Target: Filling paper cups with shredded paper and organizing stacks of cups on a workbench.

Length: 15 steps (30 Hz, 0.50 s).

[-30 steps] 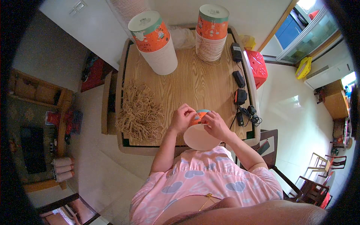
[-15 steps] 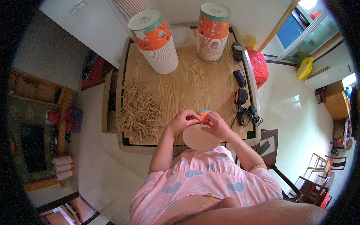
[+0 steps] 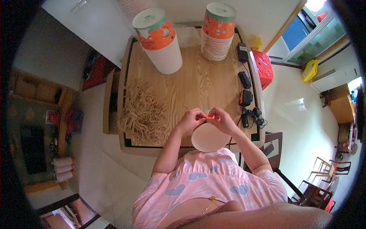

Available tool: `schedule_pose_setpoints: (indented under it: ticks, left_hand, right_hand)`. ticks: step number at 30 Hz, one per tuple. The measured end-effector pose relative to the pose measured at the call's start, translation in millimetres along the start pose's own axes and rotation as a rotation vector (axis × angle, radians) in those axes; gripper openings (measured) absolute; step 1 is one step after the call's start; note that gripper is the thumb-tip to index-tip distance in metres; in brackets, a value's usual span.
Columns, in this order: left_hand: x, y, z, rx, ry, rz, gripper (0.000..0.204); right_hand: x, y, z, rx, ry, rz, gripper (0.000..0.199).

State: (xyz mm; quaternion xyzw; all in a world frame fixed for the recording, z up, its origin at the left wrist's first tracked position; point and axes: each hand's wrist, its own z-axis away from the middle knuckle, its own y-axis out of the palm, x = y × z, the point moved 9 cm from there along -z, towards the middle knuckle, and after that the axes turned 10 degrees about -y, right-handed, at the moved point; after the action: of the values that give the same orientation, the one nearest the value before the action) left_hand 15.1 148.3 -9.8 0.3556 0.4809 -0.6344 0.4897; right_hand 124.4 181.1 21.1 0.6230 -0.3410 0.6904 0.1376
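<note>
1. I have the wood-grain tabletop (image 3: 198,80) filling the middle of my view, edged with a dark strip and a pale rounded border; its near edge runs just in front of the person's body.
2. At the far left I see a tall stack of paper buckets (image 3: 163,45), bottoms up, the uppermost printed orange and green over pale rims; at the far right a second, narrower stack (image 3: 218,33) stands the same way, well apart from it.
3. On the left I make out a loose pile of tan twisted cords (image 3: 143,112), near the left edge and beside the person's left forearm.
4. The single paper bucket (image 3: 211,138) is at the near edge, right of centre, tipped so that its pale round end faces the body and its orange side lies toward the far side, between the hands.
5. I see the right hand (image 3: 222,121) with its fingers curled over the bucket's orange side, gripping it.
6. The left hand (image 3: 191,119) meets the same side; its fingers are bent and drawn close, but I can't tell what lies between them.
7. Along the right edge I see black adapters (image 3: 244,80) and tangled black cables (image 3: 260,119).
</note>
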Motion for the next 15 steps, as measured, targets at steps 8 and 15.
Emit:
schedule_pose_setpoints:
  ticks: [8,15]
  left_hand:
    - [2,7,-6,0.065,0.027,-0.008,0.008]
    - [-8,6,-5,0.049,0.072,-0.058,0.008]
  right_hand:
    - [44,-2,12,-0.053,-0.3,0.526,0.017]
    - [45,1,12,-0.037,-0.323,0.523,0.016]
